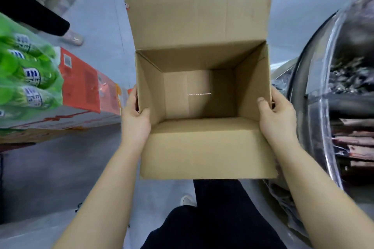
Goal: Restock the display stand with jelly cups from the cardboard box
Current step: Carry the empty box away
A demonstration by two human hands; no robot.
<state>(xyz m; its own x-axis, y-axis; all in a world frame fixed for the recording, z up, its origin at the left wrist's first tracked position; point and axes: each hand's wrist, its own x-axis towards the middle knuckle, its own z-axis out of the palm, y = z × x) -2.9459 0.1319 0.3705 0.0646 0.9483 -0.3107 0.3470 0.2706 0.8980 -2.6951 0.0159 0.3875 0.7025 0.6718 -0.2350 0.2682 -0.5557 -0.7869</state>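
Observation:
A brown cardboard box (204, 147) hangs in front of me above the floor, its flaps open and its inside bare, with no jelly cups visible in it. My left hand (135, 119) grips the box's left wall, thumb hooked inside the rim. My right hand (277, 116) grips the right wall the same way, thumb over the edge. A round clear-walled display stand (327, 95) curves along the right side, holding dark wrapped items and stacked packets.
On the left, green bottles in plastic wrap (26, 75) lie on red and orange cartons (81, 83). Another person's dark sleeve (34, 14) reaches in at top left. Grey floor (95, 18) runs ahead; my dark trousers and white shoe (187, 200) show below.

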